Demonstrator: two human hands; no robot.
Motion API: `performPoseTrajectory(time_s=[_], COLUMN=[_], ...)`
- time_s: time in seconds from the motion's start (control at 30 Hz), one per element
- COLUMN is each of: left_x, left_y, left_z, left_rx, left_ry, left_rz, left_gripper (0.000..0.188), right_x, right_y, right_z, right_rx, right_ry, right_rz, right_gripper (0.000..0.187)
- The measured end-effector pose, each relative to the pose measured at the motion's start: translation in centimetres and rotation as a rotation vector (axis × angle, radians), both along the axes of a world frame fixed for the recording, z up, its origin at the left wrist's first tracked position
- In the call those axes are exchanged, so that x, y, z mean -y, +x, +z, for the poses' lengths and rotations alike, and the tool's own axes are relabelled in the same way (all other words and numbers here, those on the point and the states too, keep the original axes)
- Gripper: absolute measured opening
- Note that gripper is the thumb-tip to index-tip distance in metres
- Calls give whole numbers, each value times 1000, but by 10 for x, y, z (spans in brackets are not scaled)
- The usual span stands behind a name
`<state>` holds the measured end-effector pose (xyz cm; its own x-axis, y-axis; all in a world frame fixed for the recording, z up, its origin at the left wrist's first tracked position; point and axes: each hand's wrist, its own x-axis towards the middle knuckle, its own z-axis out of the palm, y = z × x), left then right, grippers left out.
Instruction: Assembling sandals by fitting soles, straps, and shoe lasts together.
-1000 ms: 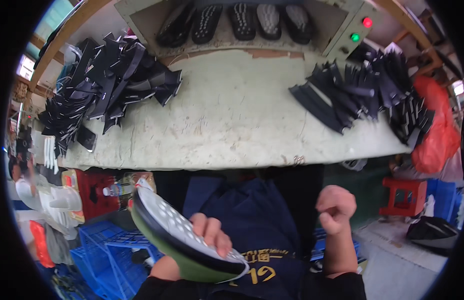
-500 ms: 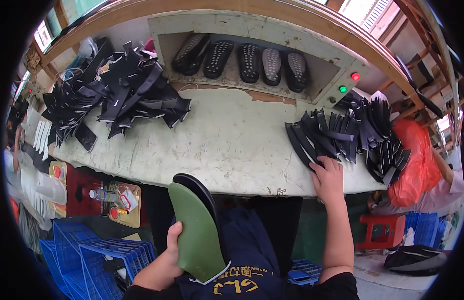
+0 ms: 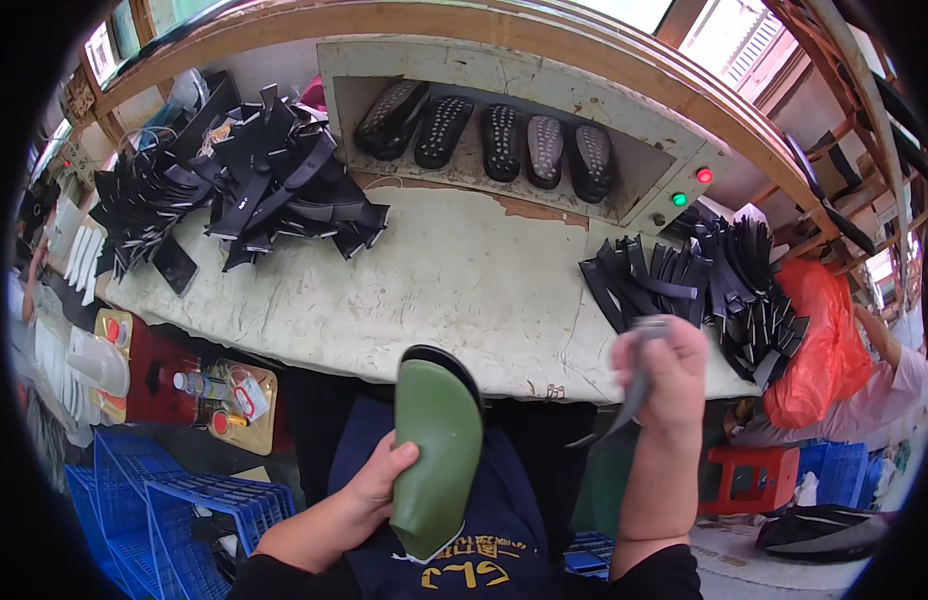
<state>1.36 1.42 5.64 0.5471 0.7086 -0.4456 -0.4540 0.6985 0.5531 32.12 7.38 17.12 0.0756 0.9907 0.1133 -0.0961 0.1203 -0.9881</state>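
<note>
A green shoe last (image 3: 439, 450), with a black sole-shaped piece (image 3: 431, 353) behind it, is gripped by my left hand (image 3: 377, 478) in front of my apron. My left thumb lies on the green face; the other fingers are hidden behind it. Over the bench's front edge, my right hand (image 3: 669, 365) is closed on a dark strap (image 3: 636, 395) that curves down toward the left, blurred by motion. Just beyond that hand lies a heap of similar black straps (image 3: 749, 270) at the bench's right end.
A larger heap of black straps (image 3: 274, 190) covers the left of the pale bench (image 3: 464, 290). Behind, an open-fronted box (image 3: 634, 100) holds several black studded soles (image 3: 502, 140). Blue crates (image 3: 174, 500) stand lower left. A red bag (image 3: 809, 340), red stool (image 3: 754, 475) and another person's arm (image 3: 881, 338) are right.
My right hand has lifted a strap off the right heap and drawn it back toward me. My left hand has shifted the green last rightward and turned it more upright.
</note>
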Motion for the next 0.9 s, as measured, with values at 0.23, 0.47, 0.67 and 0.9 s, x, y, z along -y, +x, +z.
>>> performPoseTrajectory(time_s=[0.23, 0.47, 0.67, 0.9], left_x=[8, 11, 19, 20], left_y=[24, 10, -13, -10], left_z=[4, 5, -2, 0], left_rx=[103, -61, -11, -125], left_ry=[226, 131, -8, 65], left_rz=[-51, -42, 24, -25], left_gripper=[90, 89, 83, 91], right_x=[-12, -13, 39, 81], right_y=[-144, -165, -82, -95], right_z=[-3, -13, -21, -58], right_rx=[897, 675, 245, 405], right_ry=[262, 802, 248, 6], right_rz=[414, -7, 2, 300], right_gripper=[32, 24, 13, 18])
